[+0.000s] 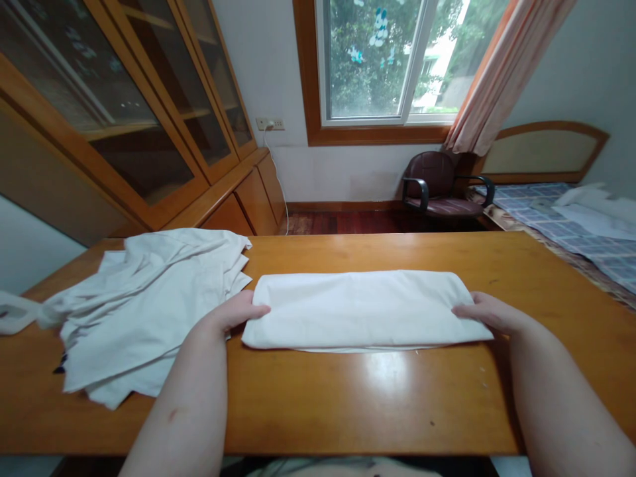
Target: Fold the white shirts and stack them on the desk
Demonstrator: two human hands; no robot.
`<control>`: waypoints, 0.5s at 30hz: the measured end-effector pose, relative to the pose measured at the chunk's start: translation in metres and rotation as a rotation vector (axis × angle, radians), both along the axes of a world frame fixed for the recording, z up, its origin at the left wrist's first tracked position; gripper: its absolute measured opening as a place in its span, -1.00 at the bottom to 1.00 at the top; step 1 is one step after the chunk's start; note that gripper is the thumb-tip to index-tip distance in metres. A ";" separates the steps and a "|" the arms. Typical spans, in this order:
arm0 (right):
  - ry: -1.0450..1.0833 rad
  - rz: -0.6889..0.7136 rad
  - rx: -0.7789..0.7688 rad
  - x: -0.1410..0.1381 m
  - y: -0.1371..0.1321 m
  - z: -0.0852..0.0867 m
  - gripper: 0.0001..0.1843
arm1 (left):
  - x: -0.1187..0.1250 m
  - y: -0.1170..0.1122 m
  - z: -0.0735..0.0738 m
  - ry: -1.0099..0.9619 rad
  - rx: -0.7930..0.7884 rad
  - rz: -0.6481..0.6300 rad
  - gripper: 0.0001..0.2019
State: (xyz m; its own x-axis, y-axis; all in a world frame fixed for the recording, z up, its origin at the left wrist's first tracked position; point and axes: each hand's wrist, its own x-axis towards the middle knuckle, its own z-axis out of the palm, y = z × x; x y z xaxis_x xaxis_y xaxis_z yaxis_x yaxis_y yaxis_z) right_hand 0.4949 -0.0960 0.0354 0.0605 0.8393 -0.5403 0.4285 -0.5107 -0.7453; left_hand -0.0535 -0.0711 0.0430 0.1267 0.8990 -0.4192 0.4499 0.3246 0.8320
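A white cloth (pixel 365 310), folded into a long flat strip, lies across the middle of the wooden table (pixel 328 411). My left hand (pixel 242 310) grips its left end, thumb on top and fingers hidden beneath. At the opposite end my right hand (pixel 484 311) pinches the cloth in the same manner, with its fingers mostly out of sight under the fabric. Just left of my left hand rests a loose, rumpled pile of white cloths (pixel 163 305), their edges overlapping unevenly.
A white object (pixel 17 313) sits at the table's left edge. Beyond the table are a glass-door cabinet (pixel 199 165), an office chair (pixel 437 182) and a bed (pixel 591 232) with a plaid cover. Small bits (pixel 432 423) dot the tabletop near its front.
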 end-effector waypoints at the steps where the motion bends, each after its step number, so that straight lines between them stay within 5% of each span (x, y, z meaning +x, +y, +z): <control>1: -0.005 0.018 0.003 0.000 0.001 0.000 -0.74 | 0.001 0.000 0.000 0.040 0.014 -0.010 -0.70; 10: -0.349 0.160 0.114 -0.003 0.004 -0.001 -0.77 | 0.012 -0.004 0.003 0.309 0.250 -0.081 -0.69; 15: -0.519 0.216 0.070 0.004 0.006 -0.006 -0.71 | 0.017 -0.007 0.006 0.750 0.133 -0.071 -0.64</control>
State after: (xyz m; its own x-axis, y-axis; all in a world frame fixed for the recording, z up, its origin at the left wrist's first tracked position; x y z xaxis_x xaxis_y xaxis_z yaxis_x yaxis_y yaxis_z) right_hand 0.4988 -0.0897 0.0293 0.1264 0.8947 -0.4284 0.8370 -0.3279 -0.4380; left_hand -0.0368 -0.0777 0.0492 -0.0895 0.9481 -0.3051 0.9257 0.1922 0.3257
